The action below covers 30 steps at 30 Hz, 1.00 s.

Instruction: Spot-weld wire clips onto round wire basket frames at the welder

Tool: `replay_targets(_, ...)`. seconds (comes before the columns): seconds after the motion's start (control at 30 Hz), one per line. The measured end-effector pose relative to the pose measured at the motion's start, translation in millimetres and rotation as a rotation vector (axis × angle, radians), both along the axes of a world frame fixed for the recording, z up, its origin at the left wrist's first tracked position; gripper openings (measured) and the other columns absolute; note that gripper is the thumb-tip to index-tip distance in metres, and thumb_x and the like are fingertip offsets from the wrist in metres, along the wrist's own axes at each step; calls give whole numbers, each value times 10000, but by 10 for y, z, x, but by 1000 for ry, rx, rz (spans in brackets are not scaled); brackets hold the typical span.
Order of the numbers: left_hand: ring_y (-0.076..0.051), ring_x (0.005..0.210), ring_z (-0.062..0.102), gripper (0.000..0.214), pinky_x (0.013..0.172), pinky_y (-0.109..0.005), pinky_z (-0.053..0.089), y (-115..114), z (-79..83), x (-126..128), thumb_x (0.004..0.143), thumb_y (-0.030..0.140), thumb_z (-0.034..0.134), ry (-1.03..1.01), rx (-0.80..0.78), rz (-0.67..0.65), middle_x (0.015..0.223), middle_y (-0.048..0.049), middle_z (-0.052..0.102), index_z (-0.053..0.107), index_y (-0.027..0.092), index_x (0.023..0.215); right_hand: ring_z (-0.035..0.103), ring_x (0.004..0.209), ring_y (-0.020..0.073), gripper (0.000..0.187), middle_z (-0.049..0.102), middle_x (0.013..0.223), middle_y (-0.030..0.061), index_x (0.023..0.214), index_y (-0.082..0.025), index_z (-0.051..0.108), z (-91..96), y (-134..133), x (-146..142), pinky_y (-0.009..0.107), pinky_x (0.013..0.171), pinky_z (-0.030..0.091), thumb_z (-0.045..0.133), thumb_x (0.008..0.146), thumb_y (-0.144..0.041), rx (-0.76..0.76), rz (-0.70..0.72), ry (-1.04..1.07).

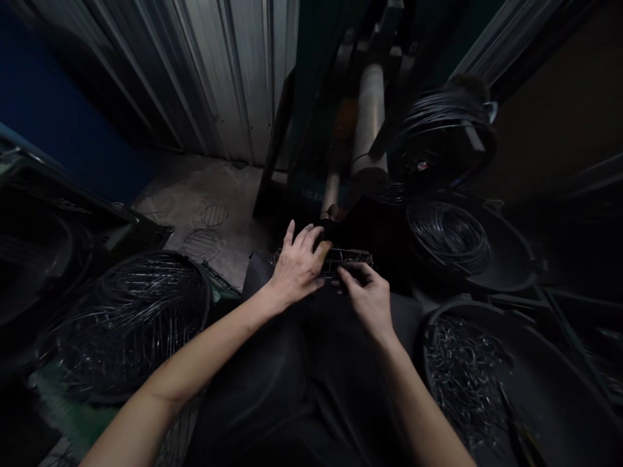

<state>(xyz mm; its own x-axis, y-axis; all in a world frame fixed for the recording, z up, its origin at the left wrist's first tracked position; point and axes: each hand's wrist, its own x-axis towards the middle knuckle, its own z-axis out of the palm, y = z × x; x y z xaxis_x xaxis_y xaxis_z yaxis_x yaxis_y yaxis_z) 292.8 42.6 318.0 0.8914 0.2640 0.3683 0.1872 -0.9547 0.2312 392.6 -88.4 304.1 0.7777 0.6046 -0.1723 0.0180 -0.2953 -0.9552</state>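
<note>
A small wire grid piece (348,258) lies across my lap in front of a dark machine. My left hand (298,264) rests on its left end with fingers curled over the wires. My right hand (366,293) pinches the near edge of the same wire piece, fingers pressed together. A pale roller (368,120) of the machine stands just beyond my hands. My legs in dark trousers (311,389) fill the lower middle.
A round tub (192,272) of stacked wire grids sits at my left. A dark basin (535,370) with several small wire pieces sits at my right. A wire spool (442,139) and a wire coil (448,237) are at the right rear. Round wire grids (202,243) lie on the floor by the corrugated wall.
</note>
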Motion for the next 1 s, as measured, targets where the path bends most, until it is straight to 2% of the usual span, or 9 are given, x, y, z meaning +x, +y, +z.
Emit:
replay_targets(0.13,-349,1296,375,576,1121,-599,149,27,2,-7,693,354,689,-20,-7,10,1331,-211,446,480,120,1176,616,626,147,270,693,791,35,879,-190,655,-77,17,-105,269,626,491,582,799,-437,-81,-35,-328)
replay_targets(0.23,-341,1304,366,580,1125,-587,155,59,2,-12,673,306,695,-20,-10,8,1337,-204,440,475,128,1180,621,650,143,266,701,812,34,889,-189,653,-138,26,-166,254,628,479,545,831,-426,-72,-49,-440)
replay_targets(0.4,-330,1306,365,569,1118,-578,186,121,-3,-6,678,313,683,-49,-34,-3,1345,-192,434,472,153,1181,648,756,162,248,702,853,46,911,-191,644,-206,75,-170,263,689,494,528,850,-402,-8,-67,-502)
replay_targets(0.57,-324,1302,378,511,1113,-557,233,158,5,31,677,263,680,-113,-59,-23,1335,-185,437,492,158,1141,652,763,160,232,702,860,41,903,-194,648,-233,124,-121,262,707,499,538,849,-391,25,-82,-488)
replay_targets(0.83,-304,1331,335,435,1026,-477,416,198,-24,136,701,189,635,-234,-123,-35,1349,-161,399,465,183,1101,652,791,161,204,702,871,37,906,-199,646,-252,205,-27,272,755,502,552,850,-371,87,-112,-490)
replay_targets(1.0,-310,1318,344,446,1020,-453,430,234,-41,176,678,162,660,-277,-125,-52,1336,-160,396,463,172,1078,654,781,165,220,703,866,46,907,-197,651,-266,249,23,278,755,509,546,849,-381,111,-116,-500)
